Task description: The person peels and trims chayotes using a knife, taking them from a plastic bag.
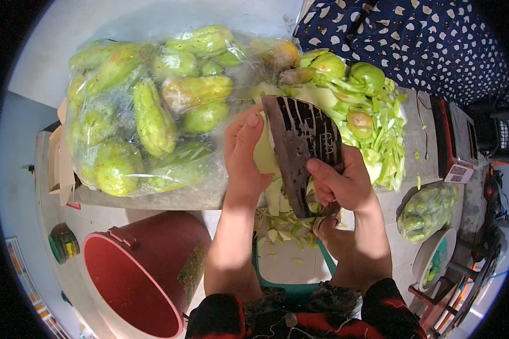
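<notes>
Holding a smooth, peeled, pale-green fruit (264, 152) at the centre of the view, with the fingers of the left hand (243, 150) wrapped around its nine-o'clock side, partly hidden. Gripping a broad, dark, scratched metal blade (302, 152) just toward three o'clock of the fruit, with the thumb of the right hand (339, 181) pressed against its face and the fingers curled below. Overlapping in this view, without showing clearly any contact between blade and fruit. Lying toward ten o'clock, on a grey tabletop (419, 152): a clear plastic bag (206, 140) of plump, green, yellow-blotched fruits (154, 118). Piling up toward one o'clock: bright-green strips of peel (389, 130), near a navy cloth with small white shapes (401, 45). Tilting toward seven o'clock: a red plastic bucket (167, 248).
</notes>
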Demonstrator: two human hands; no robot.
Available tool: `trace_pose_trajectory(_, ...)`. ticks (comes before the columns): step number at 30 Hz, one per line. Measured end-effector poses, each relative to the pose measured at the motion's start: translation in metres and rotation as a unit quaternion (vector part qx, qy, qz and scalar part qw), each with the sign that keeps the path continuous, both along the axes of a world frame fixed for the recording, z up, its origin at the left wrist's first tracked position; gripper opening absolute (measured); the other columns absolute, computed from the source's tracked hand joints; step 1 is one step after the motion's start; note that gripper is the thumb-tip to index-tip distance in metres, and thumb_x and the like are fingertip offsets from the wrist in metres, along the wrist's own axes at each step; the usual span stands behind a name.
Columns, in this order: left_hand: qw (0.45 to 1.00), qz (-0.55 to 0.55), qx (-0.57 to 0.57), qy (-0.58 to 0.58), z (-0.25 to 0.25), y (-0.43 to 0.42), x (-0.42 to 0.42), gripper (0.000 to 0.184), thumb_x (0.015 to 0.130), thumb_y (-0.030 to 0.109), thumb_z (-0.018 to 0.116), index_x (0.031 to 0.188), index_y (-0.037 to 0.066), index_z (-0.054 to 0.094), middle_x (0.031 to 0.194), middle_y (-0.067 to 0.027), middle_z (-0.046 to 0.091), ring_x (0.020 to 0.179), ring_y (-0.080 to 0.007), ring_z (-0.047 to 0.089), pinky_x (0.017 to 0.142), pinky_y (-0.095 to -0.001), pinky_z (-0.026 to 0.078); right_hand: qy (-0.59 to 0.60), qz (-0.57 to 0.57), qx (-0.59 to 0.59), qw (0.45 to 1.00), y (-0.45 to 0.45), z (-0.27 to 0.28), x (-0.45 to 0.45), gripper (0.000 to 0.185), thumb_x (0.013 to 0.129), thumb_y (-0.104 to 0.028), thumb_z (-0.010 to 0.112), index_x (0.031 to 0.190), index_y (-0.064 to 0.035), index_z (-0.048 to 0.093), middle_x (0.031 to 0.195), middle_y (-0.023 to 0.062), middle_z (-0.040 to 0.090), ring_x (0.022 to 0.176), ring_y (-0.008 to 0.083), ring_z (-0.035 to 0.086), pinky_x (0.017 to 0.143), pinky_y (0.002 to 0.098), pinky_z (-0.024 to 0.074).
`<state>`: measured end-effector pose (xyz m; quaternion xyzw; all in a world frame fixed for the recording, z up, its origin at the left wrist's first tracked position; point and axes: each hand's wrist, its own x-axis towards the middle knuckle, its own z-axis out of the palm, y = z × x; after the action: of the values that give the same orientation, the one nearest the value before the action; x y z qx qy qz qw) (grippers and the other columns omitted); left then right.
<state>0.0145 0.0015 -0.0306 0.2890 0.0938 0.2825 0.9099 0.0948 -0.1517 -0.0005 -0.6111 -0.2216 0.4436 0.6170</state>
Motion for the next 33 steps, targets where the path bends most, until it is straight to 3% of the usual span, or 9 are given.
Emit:
trace_pose_trajectory(3, 0.997, 0.028, 0.043, 0.052, -0.009, 0.001, 0.003, 0.047, 0.096, 0.04, 0.044, 0.118, 0.002, 0.056, 0.102, -0.0123, 0.065, 0.093, -0.0231, 0.064, 0.084, -0.0383, 0.052, -0.036, 0.001, -0.016, 0.999, -0.001, -0.001, -0.001, 0.023, 0.094, -0.019, 0.061, 0.077, -0.0046, 0.056, 0.049, -0.003, 0.047, 0.042, 0.0058, 0.045, 0.039, 0.0241, 0.0341)
trace_pose_trajectory(6, 0.961, 0.094, 0.22, 0.136, -0.019, 0.006, 0.007, 0.051, 0.097, 0.047, 0.042, 0.119, 0.003, 0.055, 0.103, -0.0114, 0.065, 0.093, -0.0223, 0.064, 0.083, -0.0382, 0.052, -0.074, 0.019, -0.018, 0.997, -0.001, 0.001, -0.004, 0.022, 0.093, -0.018, 0.061, 0.077, -0.0041, 0.056, 0.049, -0.003, 0.047, 0.042, 0.0061, 0.045, 0.039, 0.0241, 0.0347)
trace_pose_trajectory(9, 0.982, 0.144, 0.043, 0.119, -0.005, 0.002, 0.009, 0.065, 0.096, 0.062, 0.035, 0.116, 0.004, 0.056, 0.099, -0.0108, 0.065, 0.093, -0.0222, 0.063, 0.081, -0.0357, 0.052, -0.061, -0.011, -0.001, 0.998, -0.004, 0.003, -0.002, 0.022, 0.093, -0.016, 0.061, 0.076, -0.0032, 0.056, 0.049, -0.0027, 0.048, 0.041, 0.0066, 0.045, 0.039, 0.024, 0.035)
trace_pose_trajectory(14, 0.998, 0.057, 0.001, -0.001, 0.004, 0.012, 0.001, 0.064, 0.095, 0.062, 0.036, 0.116, 0.004, 0.055, 0.099, -0.014, 0.063, 0.093, -0.0253, 0.061, 0.081, -0.0388, 0.051, -0.048, -0.146, 0.067, 0.986, -0.007, 0.011, -0.002, 0.016, 0.093, -0.011, 0.06, 0.082, -0.0017, 0.053, 0.052, 0.0003, 0.05, 0.041, 0.0087, 0.045, 0.038, 0.0252, 0.0351)
trace_pose_trajectory(15, 0.998, 0.044, -0.033, -0.015, 0.005, 0.014, 0.0, 0.063, 0.095, 0.061, 0.037, 0.116, 0.004, 0.055, 0.099, -0.0143, 0.063, 0.092, -0.0266, 0.061, 0.082, -0.0403, 0.05, -0.114, -0.16, 0.086, 0.977, -0.007, 0.013, -0.004, 0.023, 0.095, -0.009, 0.054, 0.075, -0.0015, 0.045, 0.051, 0.003, 0.04, 0.038, 0.013, 0.041, 0.036, 0.0289, 0.0342)
trace_pose_trajectory(20, 0.992, 0.017, -0.117, -0.051, 0.002, 0.024, -0.004, 0.059, 0.095, 0.055, 0.039, 0.119, 0.003, 0.053, 0.1, -0.0142, 0.062, 0.095, -0.0296, 0.059, 0.084, -0.0435, 0.049, -0.172, -0.296, 0.181, 0.922, -0.004, 0.017, -0.01, 0.017, 0.096, -0.012, 0.054, 0.082, -0.0019, 0.052, 0.053, 0.0009, 0.042, 0.042, 0.0103, 0.041, 0.039, 0.0271, 0.0351)
trace_pose_trajectory(21, 0.989, 0.021, -0.143, -0.03, 0.002, 0.023, -0.005, 0.058, 0.095, 0.053, 0.039, 0.12, 0.003, 0.053, 0.103, -0.0145, 0.061, 0.098, -0.0298, 0.058, 0.084, -0.0435, 0.049, -0.267, -0.258, 0.048, 0.927, -0.003, 0.007, 0.004, 0.011, 0.094, -0.01, 0.056, 0.092, 0.0011, 0.056, 0.057, 0.0064, 0.051, 0.046, 0.0102, 0.047, 0.044, 0.0268, 0.0389)
trace_pose_trajectory(24, 0.983, 0.005, -0.182, -0.031, -0.003, 0.026, -0.002, 0.054, 0.095, 0.048, 0.041, 0.121, 0.002, 0.051, 0.109, -0.0154, 0.058, 0.103, -0.0306, 0.056, 0.085, -0.0438, 0.049, -0.385, -0.241, -0.1, 0.885, -0.001, -0.001, 0.009, 0.018, 0.091, -0.008, 0.06, 0.104, 0.0044, 0.062, 0.067, 0.0159, 0.063, 0.055, 0.0093, 0.055, 0.054, 0.0268, 0.0453)
trace_pose_trajectory(33, 0.942, 0.022, -0.334, -0.018, -0.008, 0.024, 0.003, 0.039, 0.096, 0.037, 0.043, 0.115, 0.004, 0.053, 0.106, -0.0138, 0.059, 0.098, -0.032, 0.059, 0.083, -0.0437, 0.051, -0.342, -0.23, -0.06, 0.909, -0.002, 0.005, 0.004, 0.02, 0.091, -0.008, 0.061, 0.105, 0.006, 0.061, 0.068, 0.01, 0.064, 0.055, 0.011, 0.055, 0.055, 0.0279, 0.0463)
